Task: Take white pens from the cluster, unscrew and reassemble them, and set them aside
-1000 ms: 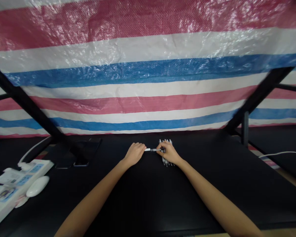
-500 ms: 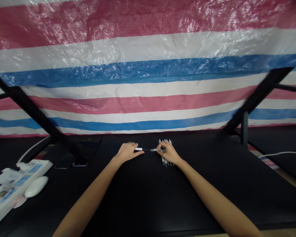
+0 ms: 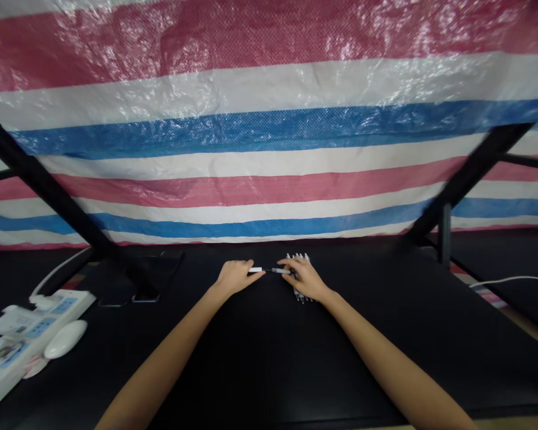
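My left hand (image 3: 235, 277) pinches a short white pen barrel (image 3: 255, 270) between thumb and fingers. Facing it, my right hand (image 3: 308, 280) grips a greyish pen part (image 3: 280, 271), its index finger stretched along the top. A thin dark refill (image 3: 268, 271) bridges the small gap between the two pieces, roughly in line with both. Partly beneath my right hand lies a row of several white and clear pens (image 3: 301, 297), side by side on the black table (image 3: 260, 358); the hand hides their middles.
At the left is a white power strip (image 3: 49, 319) with plugs and a cable, beside a white mouse (image 3: 66, 339). Dark flat devices (image 3: 130, 280) lie behind it. Black frame legs (image 3: 67, 206) slant down on both sides, and a striped plastic sheet (image 3: 269, 191) hangs behind the table.
The white barrel and the greyish part have come closer, so less refill shows between them. My left hand moved slightly right; my right index finger has straightened forward.
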`<state>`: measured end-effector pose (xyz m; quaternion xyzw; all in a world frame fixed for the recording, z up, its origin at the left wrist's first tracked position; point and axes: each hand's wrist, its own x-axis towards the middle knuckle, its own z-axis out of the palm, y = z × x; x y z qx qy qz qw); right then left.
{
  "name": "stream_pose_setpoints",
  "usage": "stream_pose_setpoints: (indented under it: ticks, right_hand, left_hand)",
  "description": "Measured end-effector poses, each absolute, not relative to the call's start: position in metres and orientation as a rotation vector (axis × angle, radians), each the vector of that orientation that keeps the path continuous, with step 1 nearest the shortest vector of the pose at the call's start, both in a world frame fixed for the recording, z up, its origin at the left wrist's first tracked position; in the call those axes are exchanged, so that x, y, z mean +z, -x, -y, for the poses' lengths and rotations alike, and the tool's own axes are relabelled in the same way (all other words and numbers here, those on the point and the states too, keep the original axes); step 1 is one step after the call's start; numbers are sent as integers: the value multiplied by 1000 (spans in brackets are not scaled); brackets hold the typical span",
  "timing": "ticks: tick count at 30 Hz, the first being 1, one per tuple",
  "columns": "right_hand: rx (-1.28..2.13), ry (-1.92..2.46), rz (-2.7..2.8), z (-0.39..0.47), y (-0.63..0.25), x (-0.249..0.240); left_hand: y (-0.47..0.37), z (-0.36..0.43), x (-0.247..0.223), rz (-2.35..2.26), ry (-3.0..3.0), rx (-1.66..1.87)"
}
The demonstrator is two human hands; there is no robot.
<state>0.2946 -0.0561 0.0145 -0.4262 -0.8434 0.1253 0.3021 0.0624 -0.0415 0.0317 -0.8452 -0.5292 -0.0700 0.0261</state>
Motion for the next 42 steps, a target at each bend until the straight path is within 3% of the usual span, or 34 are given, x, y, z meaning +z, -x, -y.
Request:
stream_pose_setpoints:
  ticks: [10, 26, 42]
  right_hand:
    - [93, 1067, 2497, 61, -289, 19]
    - [250, 1185, 2342, 56, -293, 14]
    - [249, 1213, 2360, 56, -293, 14]
  left_hand:
    - [-78, 49, 34, 1647, 2604, -162]
    - [-32, 27, 48, 1734, 2579, -316]
    - [-51, 37, 31, 1912, 2435, -369]
